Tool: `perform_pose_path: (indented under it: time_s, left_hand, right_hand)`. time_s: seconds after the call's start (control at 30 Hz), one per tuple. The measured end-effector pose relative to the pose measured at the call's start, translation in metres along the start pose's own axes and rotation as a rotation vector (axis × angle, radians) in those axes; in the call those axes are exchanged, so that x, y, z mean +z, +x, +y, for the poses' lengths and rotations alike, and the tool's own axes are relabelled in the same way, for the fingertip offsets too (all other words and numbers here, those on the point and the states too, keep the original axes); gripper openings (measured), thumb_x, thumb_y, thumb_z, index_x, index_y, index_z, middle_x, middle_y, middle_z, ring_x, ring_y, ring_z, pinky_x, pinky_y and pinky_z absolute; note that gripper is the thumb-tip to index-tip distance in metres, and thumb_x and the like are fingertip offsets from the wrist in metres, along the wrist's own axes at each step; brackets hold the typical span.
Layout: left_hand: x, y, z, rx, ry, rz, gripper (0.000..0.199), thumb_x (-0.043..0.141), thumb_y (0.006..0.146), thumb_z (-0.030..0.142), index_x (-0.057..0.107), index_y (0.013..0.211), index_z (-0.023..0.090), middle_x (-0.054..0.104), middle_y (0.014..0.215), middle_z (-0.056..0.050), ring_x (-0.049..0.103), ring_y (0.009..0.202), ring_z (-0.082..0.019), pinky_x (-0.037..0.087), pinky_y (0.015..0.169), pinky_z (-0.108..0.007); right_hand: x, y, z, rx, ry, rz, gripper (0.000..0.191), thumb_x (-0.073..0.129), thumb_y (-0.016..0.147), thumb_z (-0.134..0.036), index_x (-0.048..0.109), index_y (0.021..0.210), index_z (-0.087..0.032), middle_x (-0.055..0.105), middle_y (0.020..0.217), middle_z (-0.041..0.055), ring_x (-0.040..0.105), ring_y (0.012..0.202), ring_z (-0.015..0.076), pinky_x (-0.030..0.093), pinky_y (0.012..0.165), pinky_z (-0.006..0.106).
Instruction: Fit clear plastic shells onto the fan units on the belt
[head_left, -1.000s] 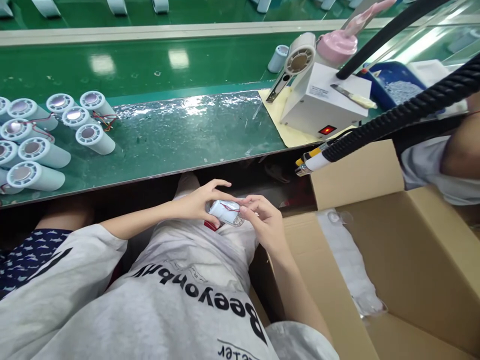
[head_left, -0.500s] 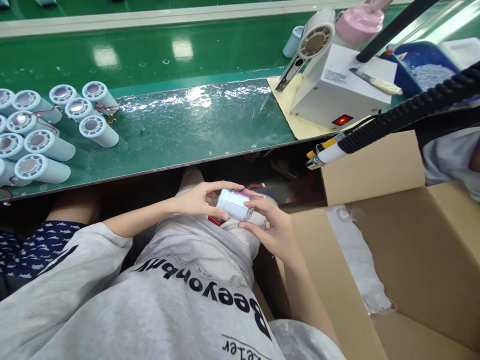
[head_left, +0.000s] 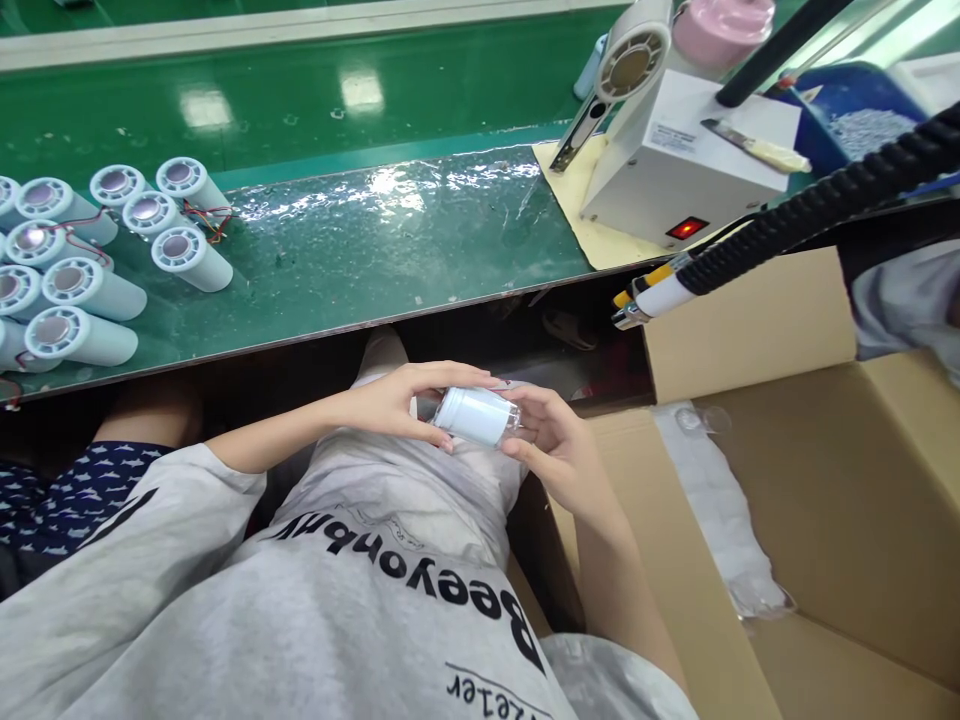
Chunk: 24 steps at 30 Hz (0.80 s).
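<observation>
A light blue cylinder (head_left: 476, 415) with a clear part at its right end lies on its side above my lap. My left hand (head_left: 409, 402) grips its left end between thumb and fingers. Around the clear right end are the thumb and fingers of my right hand (head_left: 551, 445). A bit of red wire shows by the fingers above the cylinder. Several similar light blue cylinders (head_left: 97, 305) with round vented ends and red wires stand on the green bench (head_left: 360, 250) at the left.
A white box (head_left: 675, 165) with a lit red switch stands at the bench's right, beside a handheld fan (head_left: 634, 65). A black ribbed hose (head_left: 817, 205) hangs over an open cardboard box (head_left: 840, 510). A blue bin (head_left: 862, 110) is behind. Another person's patterned shorts (head_left: 82, 490) show at left.
My right hand has shifted slightly right along the cylinder, and more of its clear end shows. The red wires near it are less visible. The view has moved a little.
</observation>
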<state>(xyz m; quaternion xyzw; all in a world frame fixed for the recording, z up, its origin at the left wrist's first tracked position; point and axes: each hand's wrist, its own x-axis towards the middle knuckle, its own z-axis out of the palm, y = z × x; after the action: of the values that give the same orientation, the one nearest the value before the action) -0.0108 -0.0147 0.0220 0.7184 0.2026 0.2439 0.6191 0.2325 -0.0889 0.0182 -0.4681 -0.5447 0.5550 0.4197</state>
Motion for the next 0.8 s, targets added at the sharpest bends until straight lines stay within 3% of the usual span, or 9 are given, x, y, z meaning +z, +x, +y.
perform_pose_path:
  time_s: [0.27,0.5,0.67,0.8]
  left_hand:
    - [-0.003,-0.002,-0.004,-0.003,0.048,-0.003,0.072,0.087,0.076,0.025,0.062,0.143,0.031,0.056,0.154,-0.013,0.053,0.143,-0.031,0.052,0.111,-0.043]
    - [-0.003,-0.001,-0.003,0.017,0.046,-0.009,0.071,0.086,0.076,0.025,0.062,0.143,0.029,0.056,0.153,-0.014,0.053,0.143,-0.032,0.051,0.111,-0.042]
    - [-0.002,0.0,-0.003,0.019,0.045,-0.02,0.069,0.084,0.079,0.028,0.061,0.144,0.028,0.055,0.154,-0.014,0.052,0.144,-0.031,0.052,0.11,-0.042]
    - [-0.002,-0.001,-0.005,0.036,0.031,-0.025,0.066,0.083,0.081,0.029,0.061,0.143,0.028,0.054,0.155,-0.015,0.05,0.145,-0.03,0.053,0.108,-0.04]
  right_hand:
    - [0.004,0.006,0.002,0.106,0.114,-0.006,0.051,0.08,0.08,-0.062,0.062,0.11,-0.024,0.072,0.102,0.0045,0.069,0.078,0.0161,0.062,0.067,0.028]
    - [0.008,0.01,0.003,0.282,0.207,0.019,0.059,0.075,0.077,-0.073,0.059,0.102,-0.022,0.068,0.08,-0.0001,0.07,0.061,0.0173,0.063,0.051,0.029]
    - [0.012,0.014,0.004,0.418,0.294,-0.05,0.065,0.067,0.076,-0.082,0.053,0.097,-0.022,0.066,0.06,-0.0022,0.067,0.045,0.0181,0.053,0.038,0.024]
    - [0.017,0.017,0.003,0.455,0.345,-0.059,0.066,0.067,0.073,-0.084,0.051,0.089,-0.022,0.066,0.056,-0.001,0.059,0.037,0.0151,0.043,0.03,0.02]
